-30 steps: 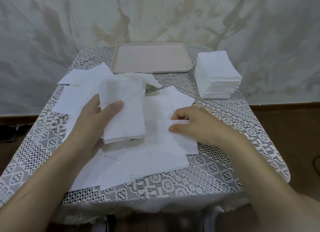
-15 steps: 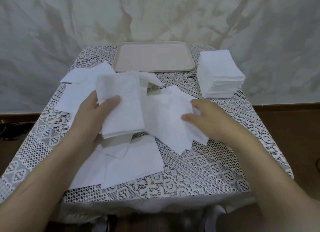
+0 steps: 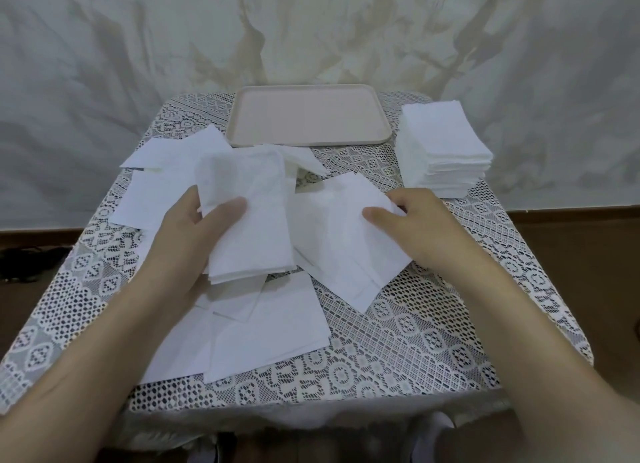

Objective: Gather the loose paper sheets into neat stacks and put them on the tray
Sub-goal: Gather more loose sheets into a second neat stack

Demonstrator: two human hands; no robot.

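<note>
Head view: the left hand (image 3: 187, 237) clamps a bundle (image 3: 249, 227) of sheets, thumb on top and fingers beneath. The right hand (image 3: 419, 227) pinches a sheet (image 3: 339, 248) just right of it. Loose sheets (image 3: 266, 334) lie near and left. The tray (image 3: 308, 116) sits far, with a stack (image 3: 445, 144) to its right.

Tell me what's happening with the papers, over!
Left hand grips a small stack. Right hand pinches loose paper beside it. Tray holds no paper yet. More sheets scattered on the table; way to tray open.
</note>
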